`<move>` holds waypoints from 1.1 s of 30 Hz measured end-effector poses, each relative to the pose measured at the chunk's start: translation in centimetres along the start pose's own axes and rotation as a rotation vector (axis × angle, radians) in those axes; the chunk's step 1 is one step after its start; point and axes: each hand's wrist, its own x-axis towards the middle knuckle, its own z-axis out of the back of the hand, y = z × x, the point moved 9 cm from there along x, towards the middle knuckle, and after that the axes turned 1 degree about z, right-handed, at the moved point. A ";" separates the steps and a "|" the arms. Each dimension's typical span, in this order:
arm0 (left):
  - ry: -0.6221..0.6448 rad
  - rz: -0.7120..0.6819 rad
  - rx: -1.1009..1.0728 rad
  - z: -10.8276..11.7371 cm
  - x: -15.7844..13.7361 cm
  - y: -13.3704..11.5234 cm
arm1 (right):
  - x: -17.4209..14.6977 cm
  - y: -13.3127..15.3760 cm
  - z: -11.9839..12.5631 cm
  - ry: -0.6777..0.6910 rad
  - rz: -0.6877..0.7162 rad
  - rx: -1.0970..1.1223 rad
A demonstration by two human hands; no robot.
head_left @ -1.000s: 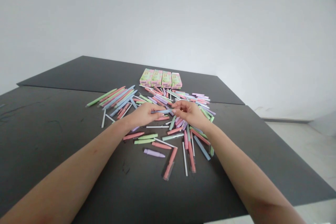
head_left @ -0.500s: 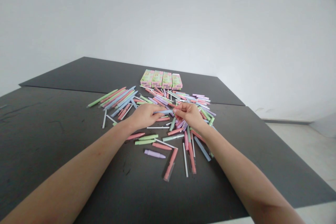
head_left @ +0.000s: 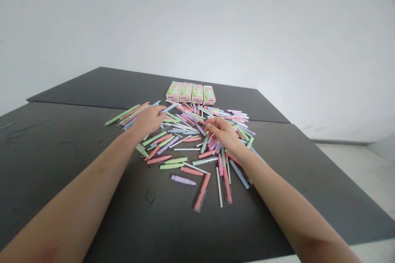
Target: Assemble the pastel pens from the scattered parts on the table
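My left hand is closed on a pale blue pen, whose free end points up and to the right. It hovers over a row of assembled pens at the left of the pile. Over the middle of the pile is my right hand, its fingers bent and thumb slightly apart; I see nothing held in it. Near its fingertips are purple and red pen parts, partly hidden by the hand. Around both hands are green, red, blue and purple barrels and white refills.
Four small pink-and-green boxes stand side by side behind the pile on the dark table. Closer to me lie a purple barrel, a red barrel with a clear cap and a white refill. A pale wall rises behind.
My hands have parted. The left hand has carried the blue pen up and to the left, away from the right hand, which let go of its end and stayed nearly in place.
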 end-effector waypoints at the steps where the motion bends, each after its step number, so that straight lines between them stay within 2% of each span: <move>1: -0.007 0.039 0.044 0.2 0.2 1.0 | 0.0 0.0 -0.1 0.009 0.006 0.000; 4: -0.038 0.108 0.147 0.7 0.4 3.2 | 0.1 0.0 -0.3 0.018 0.014 0.006; 8: -0.082 0.169 0.165 1.3 0.0 4.7 | 0.2 0.0 -0.4 0.014 0.050 -0.025; 13: -0.122 0.209 0.249 1.9 -0.6 5.2 | 0.1 -0.1 -0.7 0.046 0.109 -0.114; 19: -0.174 0.221 0.250 2.2 -0.7 4.9 | 0.0 1.4 -0.9 0.061 0.199 -0.388; 22: -0.186 0.114 0.174 1.9 -0.3 3.3 | 0.0 2.4 -1.7 0.076 0.265 -0.571; 25: -0.147 -0.054 0.047 1.2 -0.3 0.4 | 0.1 2.8 -3.5 0.156 0.339 -0.750; 27: -0.021 -0.204 -0.065 0.0 -0.7 -2.3 | 0.0 2.7 -5.0 0.241 0.387 -0.827; 29: 0.086 -0.284 -0.146 -1.0 -1.4 -4.3 | -0.1 2.6 -6.3 0.304 0.430 -0.890; 31: 0.231 -0.365 -0.165 -2.3 -2.1 -6.0 | 0.0 2.3 -6.9 0.319 0.439 -0.957; 33: 0.290 -0.410 -0.136 -3.1 -2.5 -6.6 | 0.2 2.1 -6.9 0.306 0.422 -1.020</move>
